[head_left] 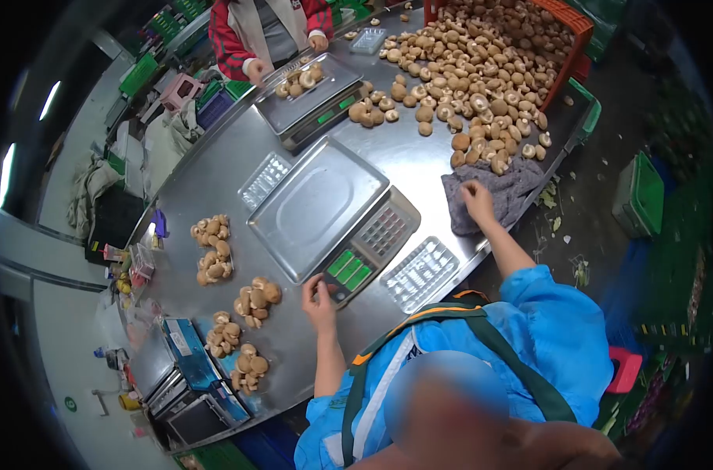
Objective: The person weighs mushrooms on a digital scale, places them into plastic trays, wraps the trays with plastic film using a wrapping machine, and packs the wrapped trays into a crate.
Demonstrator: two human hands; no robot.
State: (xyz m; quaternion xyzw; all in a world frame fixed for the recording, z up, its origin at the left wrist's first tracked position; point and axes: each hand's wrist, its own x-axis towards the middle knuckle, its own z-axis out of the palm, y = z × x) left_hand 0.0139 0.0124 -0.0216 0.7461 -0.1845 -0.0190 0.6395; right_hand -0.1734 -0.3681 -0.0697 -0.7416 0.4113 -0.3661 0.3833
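My left hand (319,304) is at the near left corner of a weighing scale (317,207), thumb and fingers apart, holding nothing that I can see. The scale has a bare steel pan, a keypad and a green display. My right hand (477,202) is on a crumpled grey cloth (509,188), its fingers bent together on the fabric. Just beyond the cloth spreads a large heap of brown mushrooms (489,86). A clear plastic tray (420,274) lies between my body and the scale, and another clear tray (264,180) lies past the pan.
Across the steel table (294,345), a person in red sleeves (232,47) works at a second scale (309,98) holding mushrooms. Portions of mushrooms (256,301) stand to the left, near a blue-sided device (192,352). An orange crate (564,47) lies tipped at the far right.
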